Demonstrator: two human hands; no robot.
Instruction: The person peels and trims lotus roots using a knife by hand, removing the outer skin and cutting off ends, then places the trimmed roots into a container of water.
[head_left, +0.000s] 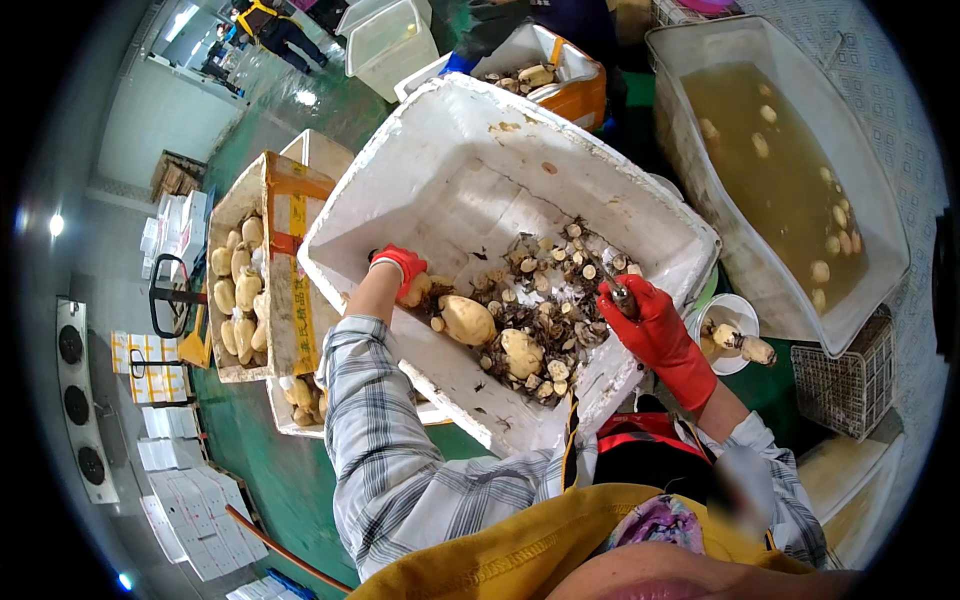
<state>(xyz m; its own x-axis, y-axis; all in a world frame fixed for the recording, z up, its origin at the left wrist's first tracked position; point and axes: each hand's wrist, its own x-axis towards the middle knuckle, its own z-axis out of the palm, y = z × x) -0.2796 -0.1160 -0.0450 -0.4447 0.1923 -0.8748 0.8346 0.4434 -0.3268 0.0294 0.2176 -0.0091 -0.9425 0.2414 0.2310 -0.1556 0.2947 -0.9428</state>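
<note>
In a large white foam box (450, 150) before me lie lotus roots among cut root ends and dark fibrous trimmings (559, 300). My left hand (405, 266), in a red glove, reaches inside at the left and grips the end of a lotus root (414, 291); its fingertips are hidden. A thick pale lotus root segment (466, 320) lies just right of it, and another lotus root piece (523, 354) rests lower down. Over the box's right side, my right hand (649, 326), also red-gloved, is closed around the handle of a knife (621, 291). Its narrow blade points up and left over the trimmings.
At right, a big tub (889, 225) holds murky water with floating pieces. Below it stand a white bucket (752, 311) with lotus root and a wire crate (847, 382). A taped foam box (281, 225) of lotus roots is at left. A co-worker's blue-gloved hand (459, 64) is behind.
</note>
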